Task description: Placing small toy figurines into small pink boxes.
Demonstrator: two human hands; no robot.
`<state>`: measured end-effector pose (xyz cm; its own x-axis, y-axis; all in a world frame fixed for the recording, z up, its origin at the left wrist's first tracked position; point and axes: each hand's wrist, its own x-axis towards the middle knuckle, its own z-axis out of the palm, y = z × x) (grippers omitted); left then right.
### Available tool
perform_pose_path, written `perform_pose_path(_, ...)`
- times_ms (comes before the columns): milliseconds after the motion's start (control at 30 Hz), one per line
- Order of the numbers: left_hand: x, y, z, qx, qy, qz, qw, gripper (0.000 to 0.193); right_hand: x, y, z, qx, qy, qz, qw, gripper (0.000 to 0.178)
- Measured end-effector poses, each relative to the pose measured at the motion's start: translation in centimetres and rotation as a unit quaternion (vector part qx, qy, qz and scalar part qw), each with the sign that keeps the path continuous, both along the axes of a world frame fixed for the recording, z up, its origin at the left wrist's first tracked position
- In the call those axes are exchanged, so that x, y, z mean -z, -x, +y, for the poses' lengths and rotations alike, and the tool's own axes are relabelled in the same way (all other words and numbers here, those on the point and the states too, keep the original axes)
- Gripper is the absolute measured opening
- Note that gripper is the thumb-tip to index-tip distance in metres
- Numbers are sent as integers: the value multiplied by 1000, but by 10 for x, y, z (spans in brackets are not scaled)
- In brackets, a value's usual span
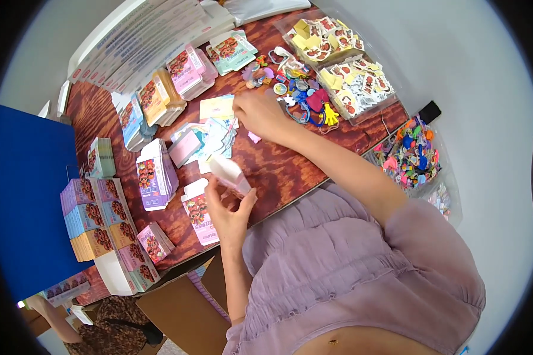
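Observation:
My left hand (228, 218) holds a small paper box (228, 171), pink outside and white inside, its open end facing up, between thumb and fingers. Beneath that hand a flat pink carton (200, 214) lies near the table's front edge. My right hand (260, 115) is curled at the right side of a stack of pale yellow cards (217, 107); its fingertips point down and whatever they pinch is hidden. Light blue patterned cards (219, 139) lie loosely below the yellow ones, with a plain pink card (185, 148) at their left.
Stacks of flat cartons, orange (160, 97), pink (189, 71) and purple (155, 174), line the left and back. Small toys (308, 97) lie at the right, beside a clear tray of stickers (358, 86). Filled boxes (103, 213) stand in a tray at left. Another person's arm (53, 319) shows lower left.

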<state>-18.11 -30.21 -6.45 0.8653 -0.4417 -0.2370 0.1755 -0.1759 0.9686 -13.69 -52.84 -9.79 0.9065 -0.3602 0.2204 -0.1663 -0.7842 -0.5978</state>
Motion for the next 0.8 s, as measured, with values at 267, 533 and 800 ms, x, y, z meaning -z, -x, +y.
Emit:
perform_pose_path(267,17,-4,16,20,-123,-161,979,77,7,-49,-12,22,50,57,997,45)
perform_pose_path(533,13,-7,20,70,-147,-150,975,74,-6,-37,-40,5,-313,109,943,22)
perform_pose_path(800,-2,-6,25,81,-152,-210,962,65,-34,28,-49,-70,-267,-136,951,10)
